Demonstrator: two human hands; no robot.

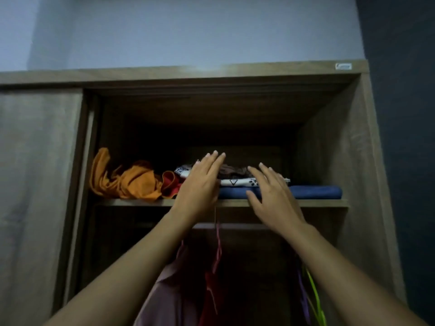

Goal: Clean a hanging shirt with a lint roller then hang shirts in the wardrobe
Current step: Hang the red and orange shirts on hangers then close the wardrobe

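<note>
Nearest, both forearms rise from the bottom corners toward the wardrobe (334,142). Between them hang the shirts (169,290): a mauve one and a red one on a pink hanger (217,250), with purple and green hangers (313,295) at the right, all below the rail (237,225). No lint roller is in view. Higher up, the left hand (200,187) and right hand (273,196) reach the front edge of the shelf (131,202); each grip is apart, fingers flat and spread, holding nothing. They frame a folded stack (237,182), a blue piece under patterned and brown ones. I cannot tell whether the palms touch the cloth or only hover just before it. Left of the stack lies a loose orange cloth (138,182) against a red one (170,182). Behind is dark shelf space, and above it pale wall. The reach is upward and the stack sits near the shelf lip, so a pull with flat palms could drag only the top layers and spill them onto the hanging shirts. A sideways nudge of the left hand could also catch the red cloth and tumble the orange heap off the edge.
</note>
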